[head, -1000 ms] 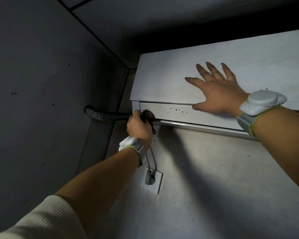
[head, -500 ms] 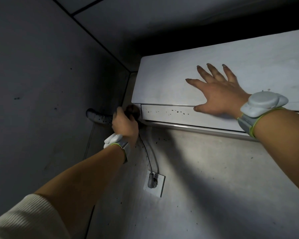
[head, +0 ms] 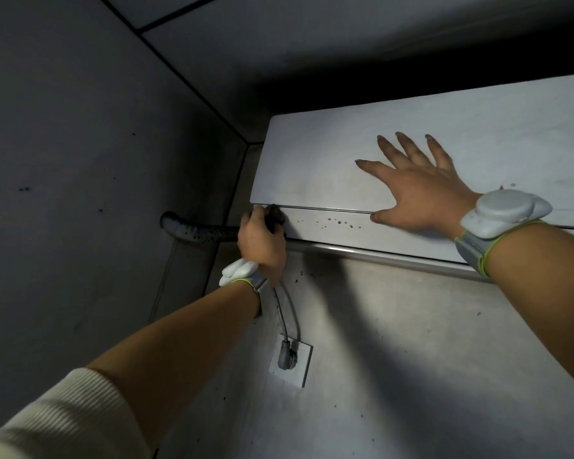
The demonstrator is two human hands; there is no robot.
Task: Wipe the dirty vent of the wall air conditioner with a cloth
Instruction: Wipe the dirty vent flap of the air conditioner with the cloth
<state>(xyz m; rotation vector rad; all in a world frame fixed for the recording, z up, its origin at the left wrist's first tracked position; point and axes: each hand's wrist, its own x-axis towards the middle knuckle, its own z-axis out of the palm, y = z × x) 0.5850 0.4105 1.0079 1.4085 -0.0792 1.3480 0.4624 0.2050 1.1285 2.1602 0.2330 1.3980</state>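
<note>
A white wall air conditioner (head: 328,154) hangs high in the corner. Its vent flap (head: 318,228) runs along the bottom and carries dark spots near its left part. My left hand (head: 260,241) is closed around a dark cloth (head: 276,216), which is pressed against the flap's left end. Most of the cloth is hidden inside my fist. My right hand (head: 418,190) lies flat with fingers spread on the front panel, thumb at the seam above the flap.
A dark taped pipe (head: 196,228) leaves the unit's left side into the side wall. A grey power cable (head: 287,313) drops to a plug in a wall socket (head: 290,359) below. The ceiling is close above the unit.
My left hand with the cloth swung left past the unit's corner, then came back right onto the flap's left end. My right hand has stayed flat on the panel.
</note>
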